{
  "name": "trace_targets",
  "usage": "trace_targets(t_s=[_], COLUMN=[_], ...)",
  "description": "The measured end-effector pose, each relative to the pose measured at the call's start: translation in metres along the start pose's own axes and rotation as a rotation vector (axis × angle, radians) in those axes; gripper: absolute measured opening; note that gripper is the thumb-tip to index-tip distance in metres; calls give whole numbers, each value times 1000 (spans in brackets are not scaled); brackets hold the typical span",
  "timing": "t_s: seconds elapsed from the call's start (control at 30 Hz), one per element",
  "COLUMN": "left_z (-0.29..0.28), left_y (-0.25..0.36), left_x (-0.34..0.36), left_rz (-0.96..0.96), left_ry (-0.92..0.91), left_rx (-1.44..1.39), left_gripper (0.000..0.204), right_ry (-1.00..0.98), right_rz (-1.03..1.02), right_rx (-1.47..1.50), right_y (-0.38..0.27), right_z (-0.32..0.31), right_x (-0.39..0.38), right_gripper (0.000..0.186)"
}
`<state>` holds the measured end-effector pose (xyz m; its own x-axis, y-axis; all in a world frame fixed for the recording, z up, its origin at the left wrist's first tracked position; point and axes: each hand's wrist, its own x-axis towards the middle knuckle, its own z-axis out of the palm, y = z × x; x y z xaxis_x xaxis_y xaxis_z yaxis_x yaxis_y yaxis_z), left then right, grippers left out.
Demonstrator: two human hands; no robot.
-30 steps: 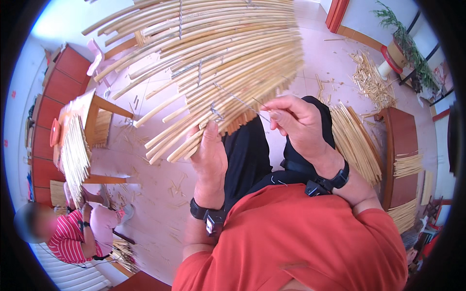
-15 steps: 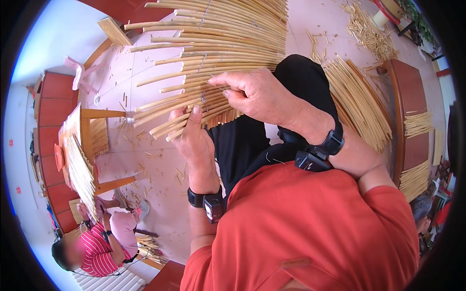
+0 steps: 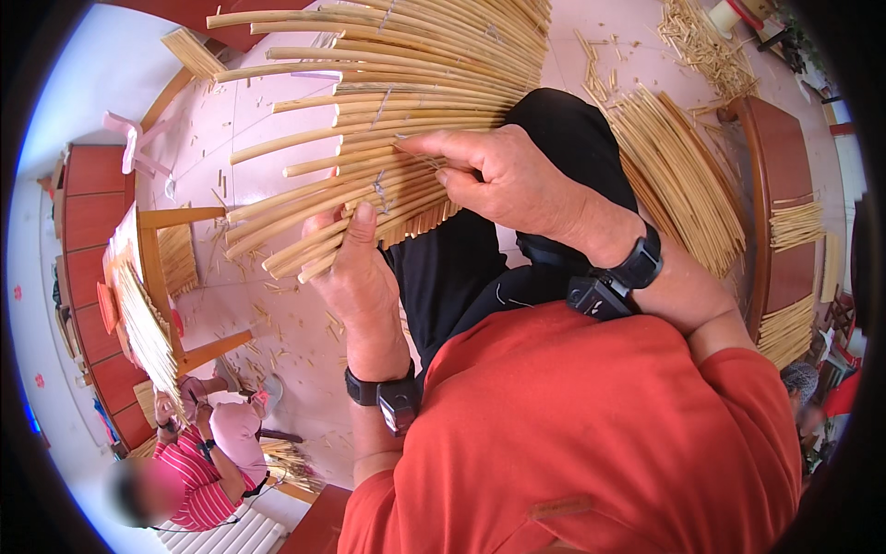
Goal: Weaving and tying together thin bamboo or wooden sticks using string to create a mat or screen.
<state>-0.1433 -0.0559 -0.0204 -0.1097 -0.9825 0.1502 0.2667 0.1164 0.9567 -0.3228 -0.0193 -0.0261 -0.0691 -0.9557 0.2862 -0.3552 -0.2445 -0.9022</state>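
A mat of straw-coloured stalks point(image 3: 420, 97), bound in rows with thin thread, lies in front of me over my dark-trousered knees. My left hand point(image 3: 358, 277) is closed around the stalks at its near left edge, thumb on top and fingers underneath. Just above the stalks, my right hand point(image 3: 512, 175) has its thumb and index finger brought together on a fine thread point(image 3: 420, 155). A thread knot point(image 3: 379, 187) shows between the two hands. The fingertips under the mat are hidden.
Loose stalks point(image 3: 688, 185) lie in a bundle to the right, beside a reddish-brown bench point(image 3: 784, 166) bearing smaller bundles. Cut pieces point(image 3: 706, 46) are heaped at the far right. At lower left, a person in a striped shirt point(image 3: 203, 480) works by a wooden stand point(image 3: 152, 268).
The mat and my left hand have shifted slightly left and, for the hand, a little nearer. My right hand stays pinched on the thread. The whole view has tilted a little.
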Motion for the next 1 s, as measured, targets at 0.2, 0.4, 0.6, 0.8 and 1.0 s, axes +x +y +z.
trace_targets(t_s=[0.2, 0.4, 0.6, 0.8, 1.0], left_z=[1, 5, 34, 50, 16], left_y=[-2, 6, 68, 96, 4], left_x=[5, 7, 5, 2, -13], left_rz=[5, 38, 245, 1028, 1044], left_ry=[-12, -26, -57, -289, -557], left_rx=[16, 3, 200, 761, 1103], left_gripper=[41, 42, 40, 24, 32], right_ry=[-26, -68, 34, 175, 319], right_rz=[3, 158, 79, 35, 629], right_rx=[-13, 95, 111, 655, 1060], right_y=[0, -25, -73, -41, -4], right_z=[-4, -21, -42, -29, -4], right_x=[7, 16, 11, -9, -50], right_gripper=[41, 36, 34, 22, 18])
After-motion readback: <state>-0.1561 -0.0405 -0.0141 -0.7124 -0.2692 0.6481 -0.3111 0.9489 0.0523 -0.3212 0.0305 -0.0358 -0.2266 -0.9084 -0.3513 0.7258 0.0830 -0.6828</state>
